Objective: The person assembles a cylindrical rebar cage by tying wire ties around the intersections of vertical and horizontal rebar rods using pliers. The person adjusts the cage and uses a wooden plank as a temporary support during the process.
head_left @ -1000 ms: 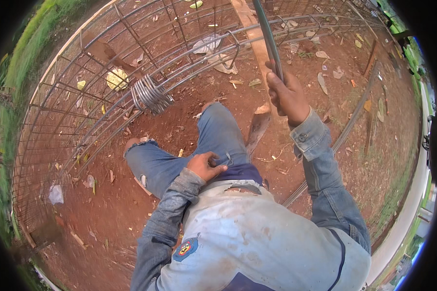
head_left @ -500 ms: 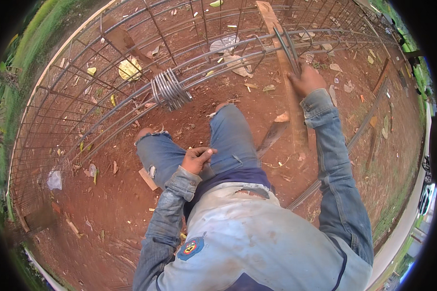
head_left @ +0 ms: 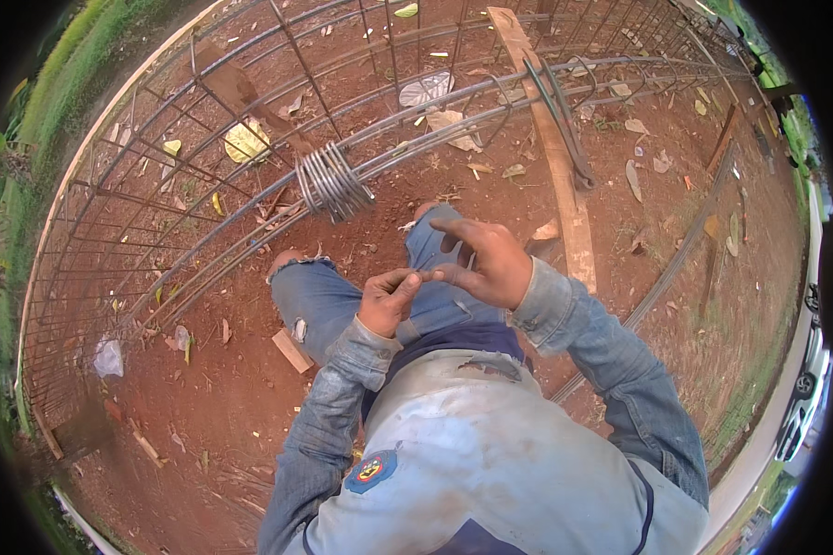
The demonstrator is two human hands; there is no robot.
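My left hand [head_left: 389, 302] is in a closed pinch above my lap; whatever lies between thumb and fingers is too small to make out. Its fingertips meet the thumb of my right hand [head_left: 492, 265], whose other fingers are spread and bent, with nothing visible in them. Beyond my right hand, a pair of dark pincers [head_left: 561, 125] leans across the steel bars and a wooden plank [head_left: 565, 176], handles pointing away from me. A bundle of bent steel rings [head_left: 331, 182] hangs around the long bars [head_left: 416, 141] in front of my knees.
A long rebar cage [head_left: 287, 88] curves across the far side. On the reddish soil are dry leaves [head_left: 247, 141], a small wood block [head_left: 292, 351] beside my left leg and a plastic scrap [head_left: 108, 359]. Thin rods [head_left: 657, 291] lie to the right.
My right hand has let go of the pincers and come back toward my lap to meet the left hand. The pincers stay on the bars. My left hand has shifted slightly right.
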